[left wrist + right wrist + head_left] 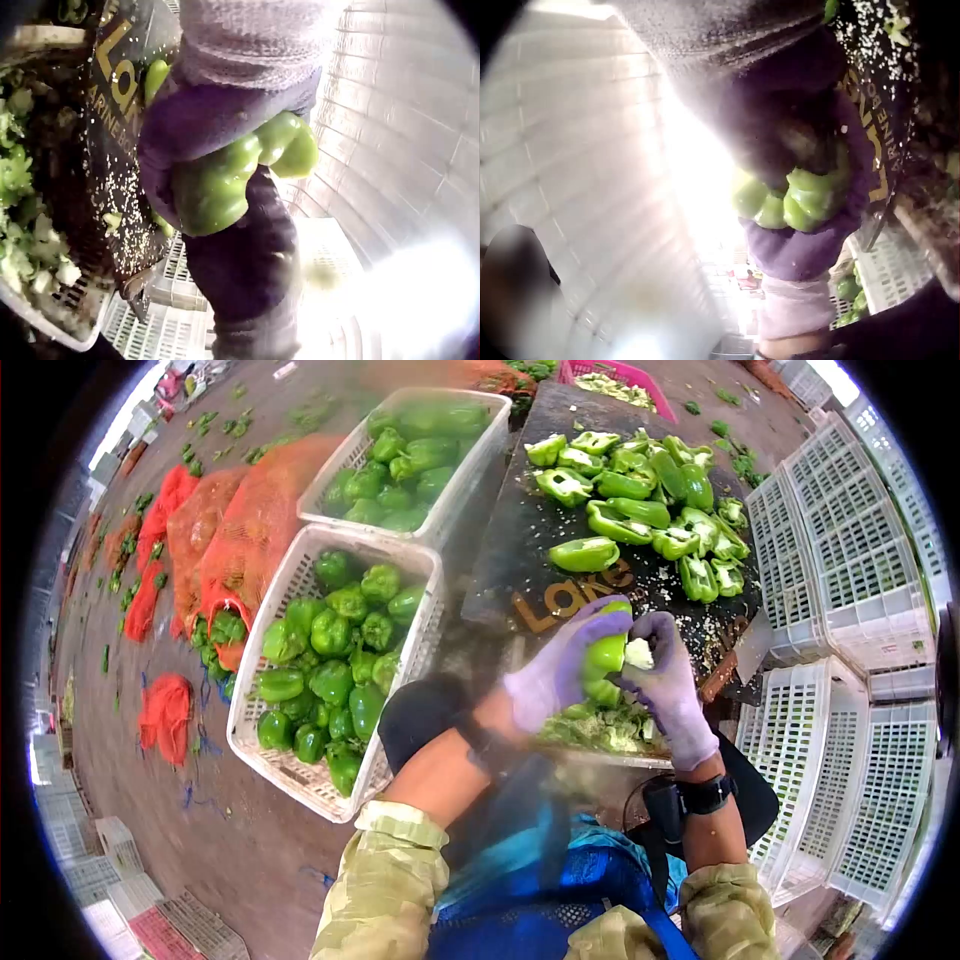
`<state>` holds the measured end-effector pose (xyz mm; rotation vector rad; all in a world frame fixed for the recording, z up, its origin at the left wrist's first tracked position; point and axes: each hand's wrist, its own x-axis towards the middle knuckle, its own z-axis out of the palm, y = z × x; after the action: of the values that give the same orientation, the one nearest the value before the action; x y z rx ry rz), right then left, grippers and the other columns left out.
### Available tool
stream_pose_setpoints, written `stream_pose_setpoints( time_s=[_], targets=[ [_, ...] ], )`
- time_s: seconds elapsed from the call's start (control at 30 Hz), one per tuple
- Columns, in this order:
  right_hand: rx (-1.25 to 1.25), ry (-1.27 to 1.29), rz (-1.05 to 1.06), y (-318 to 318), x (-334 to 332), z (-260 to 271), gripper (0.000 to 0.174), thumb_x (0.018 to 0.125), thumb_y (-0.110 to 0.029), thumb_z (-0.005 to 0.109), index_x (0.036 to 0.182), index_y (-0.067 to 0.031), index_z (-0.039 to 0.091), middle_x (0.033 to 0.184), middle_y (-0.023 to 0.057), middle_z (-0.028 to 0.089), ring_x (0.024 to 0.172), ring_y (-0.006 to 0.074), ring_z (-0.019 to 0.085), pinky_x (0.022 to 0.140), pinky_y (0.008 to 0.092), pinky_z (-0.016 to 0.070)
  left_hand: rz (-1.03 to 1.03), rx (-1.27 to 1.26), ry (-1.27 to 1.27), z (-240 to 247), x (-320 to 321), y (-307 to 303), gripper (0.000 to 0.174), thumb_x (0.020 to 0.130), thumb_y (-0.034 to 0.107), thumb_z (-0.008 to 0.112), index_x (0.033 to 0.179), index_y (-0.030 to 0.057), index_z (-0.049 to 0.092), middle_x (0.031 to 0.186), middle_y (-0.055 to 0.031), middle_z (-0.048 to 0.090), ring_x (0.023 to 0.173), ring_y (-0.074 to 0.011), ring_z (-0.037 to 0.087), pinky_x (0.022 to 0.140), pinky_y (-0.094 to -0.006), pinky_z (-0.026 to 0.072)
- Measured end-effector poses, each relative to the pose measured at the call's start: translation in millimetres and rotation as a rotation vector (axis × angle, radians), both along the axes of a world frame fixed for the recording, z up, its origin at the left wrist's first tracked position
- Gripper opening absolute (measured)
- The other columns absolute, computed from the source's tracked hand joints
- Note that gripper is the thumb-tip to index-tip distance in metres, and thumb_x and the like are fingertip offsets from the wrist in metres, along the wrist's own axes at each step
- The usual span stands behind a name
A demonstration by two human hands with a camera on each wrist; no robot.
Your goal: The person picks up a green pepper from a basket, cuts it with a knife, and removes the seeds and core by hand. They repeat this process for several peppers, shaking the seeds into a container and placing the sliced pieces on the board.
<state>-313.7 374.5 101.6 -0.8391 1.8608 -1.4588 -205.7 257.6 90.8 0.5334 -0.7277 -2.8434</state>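
Purple-gloved, the left hand [560, 665] has its fingers curled round a green pepper [605, 655], above a crate of scraps. The right hand [672, 690], in a like glove, is against the pepper's other side, and a whitish seed core [638, 653] sits between its thumb and fingers. In the left wrist view the lobed pepper [214, 184] lies between the left hand [217, 120] and the right hand [244, 270]. The right wrist view has the left hand [802, 251] under the pepper [810, 199]; the right hand [787, 112] covers its top, fingertips hidden.
Cut peppers [625, 485] and scattered seeds lie on a dark board [510, 560] ahead. Below the hands is a crate of green scraps [600, 730]. Two white crates of whole peppers [335, 670] stand left, beside orange net sacks [260, 530]. Stacked white crates [835, 530] stand right.
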Motion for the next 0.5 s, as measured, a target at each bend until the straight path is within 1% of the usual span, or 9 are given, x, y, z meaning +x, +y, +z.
stream_pose_setpoints(
  time_s=[0.1, 0.17, 0.23, 0.27, 0.3, 0.33, 0.4, 0.47, 0.5],
  targets=[
    [-0.057, -0.293, -0.129, 17, 16, 44, 0.045, 0.065, -0.005, 0.08, 0.098, -0.0072, 0.049, 0.093, 0.0011, 0.051, 0.089, 0.0131, 0.051, 0.083, 0.027, 0.0443, 0.058, 0.174, 0.189, -8, 2, -15, 0.052, 0.09, 0.032, 0.056, 0.133, 0.0048, 0.045, 0.127, -0.0128, 0.054, 0.106, -0.0306, 0.06, 0.091, -0.0455, 0.0504],
    [0.038, -0.066, 0.165, 48, -16, 37, 0.047, 0.068, -0.003, 0.078, 0.105, -0.0049, 0.051, 0.098, 0.0033, 0.053, 0.092, 0.0148, 0.053, 0.086, 0.0286, 0.0452, 0.08, 0.253, 0.33, 11, 5, -25, 0.059, 0.09, 0.037, 0.053, 0.14, 0.0068, 0.039, 0.13, -0.0142, 0.053, 0.109, -0.037, 0.058, 0.092, -0.0549, 0.0483],
    [0.223, 0.033, 0.248, 56, -9, 53, 0.052, 0.07, -0.003, 0.076, 0.115, -0.0012, 0.051, 0.103, 0.0061, 0.055, 0.096, 0.0166, 0.055, 0.088, 0.0292, 0.0448, 0.022, 0.355, 0.473, 8, 5, -31, 0.062, 0.09, 0.036, 0.054, 0.143, 0.0089, 0.036, 0.127, -0.0131, 0.054, 0.11, -0.036, 0.057, 0.093, -0.0548, 0.0477],
    [0.19, 0.335, 0.145, 57, -8, 47, 0.055, 0.075, -0.002, 0.073, 0.123, 0.0009, 0.048, 0.11, 0.0082, 0.055, 0.101, 0.0175, 0.054, 0.091, 0.0287, 0.0436, 0.011, 0.315, 0.458, 7, 6, -29, 0.061, 0.09, 0.035, 0.054, 0.142, 0.009, 0.037, 0.127, -0.013, 0.054, 0.109, -0.0343, 0.057, 0.093, -0.0529, 0.0476],
    [0.16, 0.371, 0.022, 49, -3, 52, 0.046, 0.082, -0.004, 0.067, 0.124, 0.001, 0.048, 0.11, 0.0074, 0.058, 0.095, 0.0151, 0.056, 0.085, 0.0259, 0.0456, -0.004, 0.274, 0.447, 6, 4, -27, 0.06, 0.09, 0.034, 0.055, 0.142, 0.0091, 0.037, 0.127, -0.0128, 0.054, 0.109, -0.0326, 0.057, 0.094, -0.0509, 0.0474],
    [0.135, 0.2, -0.008, 42, 1, 62, 0.042, 0.085, -0.006, 0.065, 0.124, 0.0003, 0.049, 0.108, 0.0067, 0.059, 0.092, 0.0131, 0.057, 0.081, 0.0241, 0.0464, -0.02, 0.232, 0.437, 6, 1, -25, 0.059, 0.09, 0.033, 0.055, 0.142, 0.0092, 0.038, 0.128, -0.0127, 0.053, 0.109, -0.0309, 0.057, 0.095, -0.049, 0.0472],
    [-0.032, -0.241, 0.04, 24, 15, 69, 0.036, 0.091, -0.012, 0.059, 0.124, -0.0007, 0.049, 0.1, 0.005, 0.061, 0.085, 0.0076, 0.057, 0.07, 0.0201, 0.0465, 0.063, -0.124, 0.228, 6, -1, -15, 0.053, 0.091, 0.036, 0.055, 0.136, 0.0115, 0.043, 0.119, -0.0089, 0.055, 0.105, -0.0252, 0.057, 0.09, -0.0417, 0.0486],
    [0.183, -0.246, 0.06, 2, 33, 69, 0.053, 0.086, -0.022, 0.068, 0.128, 0.0005, 0.044, 0.101, 0.0069, 0.06, 0.085, 0.0078, 0.057, 0.07, 0.0211, 0.0469, 0.178, -0.577, 0.05, 14, -1, -2, 0.055, 0.092, 0.041, 0.055, 0.136, 0.01, 0.043, 0.117, -0.0071, 0.054, 0.107, -0.0179, 0.053, 0.093, -0.0322, 0.0438],
    [0.176, -0.181, 0.048, -1, 33, 54, 0.06, 0.083, -0.024, 0.071, 0.129, 0.0012, 0.043, 0.101, 0.0075, 0.06, 0.085, 0.008, 0.057, 0.069, 0.0212, 0.0471, 0.175, -0.626, 0.005, 5, -7, -5, 0.051, 0.094, 0.036, 0.052, 0.136, 0.0099, 0.043, 0.118, -0.007, 0.053, 0.109, -0.0174, 0.052, 0.095, -0.0314, 0.0425]
  ],
)
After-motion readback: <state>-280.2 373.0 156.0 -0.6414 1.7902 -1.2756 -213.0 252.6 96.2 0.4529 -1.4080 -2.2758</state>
